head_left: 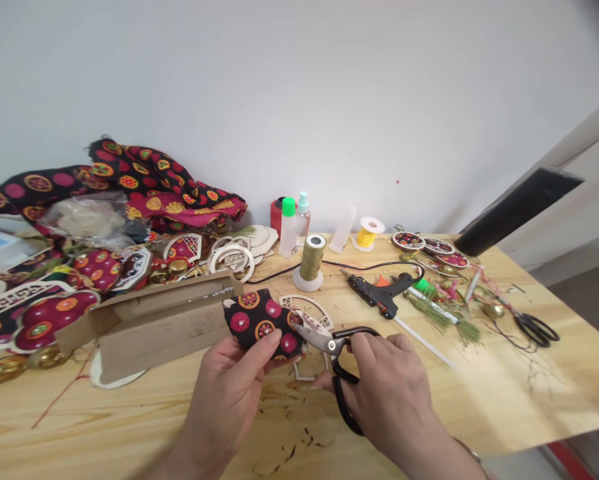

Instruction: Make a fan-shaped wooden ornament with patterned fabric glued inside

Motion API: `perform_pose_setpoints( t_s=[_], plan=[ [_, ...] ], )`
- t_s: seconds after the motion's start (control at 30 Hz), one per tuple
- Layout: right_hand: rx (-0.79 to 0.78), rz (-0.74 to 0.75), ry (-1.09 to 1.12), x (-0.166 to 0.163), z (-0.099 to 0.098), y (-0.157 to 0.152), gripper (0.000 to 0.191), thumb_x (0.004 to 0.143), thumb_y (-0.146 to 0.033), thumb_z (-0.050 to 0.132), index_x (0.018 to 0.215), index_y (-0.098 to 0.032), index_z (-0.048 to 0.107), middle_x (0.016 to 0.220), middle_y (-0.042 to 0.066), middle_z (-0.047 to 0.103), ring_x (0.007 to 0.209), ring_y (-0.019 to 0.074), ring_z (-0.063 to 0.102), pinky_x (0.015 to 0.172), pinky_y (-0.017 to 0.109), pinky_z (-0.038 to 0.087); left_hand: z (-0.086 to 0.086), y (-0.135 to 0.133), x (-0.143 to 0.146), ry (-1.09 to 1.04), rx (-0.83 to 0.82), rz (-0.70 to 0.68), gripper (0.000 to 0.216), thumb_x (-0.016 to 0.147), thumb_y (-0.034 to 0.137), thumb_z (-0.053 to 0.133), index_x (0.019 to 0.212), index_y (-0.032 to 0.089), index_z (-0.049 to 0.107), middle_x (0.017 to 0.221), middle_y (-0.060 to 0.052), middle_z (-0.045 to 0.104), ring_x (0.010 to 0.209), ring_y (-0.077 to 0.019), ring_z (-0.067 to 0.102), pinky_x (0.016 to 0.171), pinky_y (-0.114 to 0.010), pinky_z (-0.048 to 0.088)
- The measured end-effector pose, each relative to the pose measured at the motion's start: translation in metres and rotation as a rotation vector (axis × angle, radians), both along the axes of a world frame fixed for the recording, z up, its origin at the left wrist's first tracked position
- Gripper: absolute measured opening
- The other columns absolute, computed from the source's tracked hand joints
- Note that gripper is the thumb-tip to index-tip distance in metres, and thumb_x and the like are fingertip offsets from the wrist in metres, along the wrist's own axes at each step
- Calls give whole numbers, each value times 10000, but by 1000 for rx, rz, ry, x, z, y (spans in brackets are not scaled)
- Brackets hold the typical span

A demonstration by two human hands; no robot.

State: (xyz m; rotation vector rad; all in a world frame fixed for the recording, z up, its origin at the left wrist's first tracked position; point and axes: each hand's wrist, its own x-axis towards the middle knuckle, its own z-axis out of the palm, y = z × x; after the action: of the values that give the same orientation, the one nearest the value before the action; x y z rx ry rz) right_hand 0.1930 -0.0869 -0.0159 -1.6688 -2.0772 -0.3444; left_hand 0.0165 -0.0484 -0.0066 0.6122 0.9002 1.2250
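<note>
My left hand [232, 387] is closed on a small piece of black fabric with red and yellow circles [259, 320], thumb on top, just above the wooden table [129, 427]. My right hand [386, 393] grips black-handled scissors [336, 357], fingers through the loops. The metal blades point left and meet the right edge of the fabric. A pale wooden cut-out frame [306, 307] lies under and behind the fabric.
A cardboard box flap [154, 320] lies left of the hands. Behind are a heap of patterned cloth [149, 180], wooden rings, bottles [289, 227], a green-gold thread cone [312, 260], yellow spool [368, 233], black glue gun [382, 290] and a second pair of scissors [534, 327].
</note>
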Motion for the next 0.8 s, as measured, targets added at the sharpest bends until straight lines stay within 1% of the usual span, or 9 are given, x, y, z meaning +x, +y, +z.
perform_pose_setpoints(
  t_s=[0.13,0.23,0.3,0.4,0.47,0.6,0.7,0.8],
  plan=[
    [62,-52,-31,-4,-3,0,337,878,-441,540,656,-188,518,585,28,587,545,182,521,615,339,271,2,0,0,-40,-10,17,88,686,201,777,771,183,762,830,-44,767,817,-232,711,712,-316,598],
    [91,-58,-49,-3,-3,0,336,872,-441,548,649,-192,515,570,26,576,541,179,506,614,341,268,5,-1,2,-71,-32,54,95,644,190,792,733,186,760,799,-40,765,842,-239,712,702,-288,598],
    [95,-59,-61,-2,-2,0,334,872,-436,545,649,-190,516,566,25,572,534,177,497,610,342,263,5,-2,3,-61,-48,59,89,627,171,799,703,185,753,785,-35,764,853,-241,713,700,-274,597],
    [81,-65,-68,-2,-1,-1,330,875,-427,539,651,-186,519,567,25,567,533,180,499,608,345,259,4,-3,3,-45,-44,45,68,645,153,794,683,182,747,793,-33,764,880,-235,710,707,-245,589],
    [72,-72,-71,-4,-1,-2,329,880,-427,529,657,-185,526,572,27,568,540,187,507,612,348,258,2,-4,3,-57,-39,35,70,678,155,782,732,192,757,833,-32,765,926,-232,700,730,-241,584],
    [63,-101,-82,-7,-2,-2,360,909,-428,478,650,-186,540,565,40,570,541,196,508,615,353,254,-1,-4,2,-69,-27,8,161,726,160,758,877,213,766,903,-39,761,1015,-239,669,800,-278,573],
    [85,-110,-83,-8,-2,-1,402,931,-430,439,631,-184,543,550,42,565,532,198,504,608,352,250,-2,-4,3,-63,-17,-2,134,722,175,764,854,202,768,882,-44,760,980,-235,679,792,-278,570],
    [119,-104,-90,-10,-1,1,435,945,-434,413,615,-183,544,537,39,557,518,198,498,601,352,248,-3,-5,4,-36,-12,27,54,698,204,784,741,184,758,798,-36,751,890,-213,694,757,-253,568]
  ],
)
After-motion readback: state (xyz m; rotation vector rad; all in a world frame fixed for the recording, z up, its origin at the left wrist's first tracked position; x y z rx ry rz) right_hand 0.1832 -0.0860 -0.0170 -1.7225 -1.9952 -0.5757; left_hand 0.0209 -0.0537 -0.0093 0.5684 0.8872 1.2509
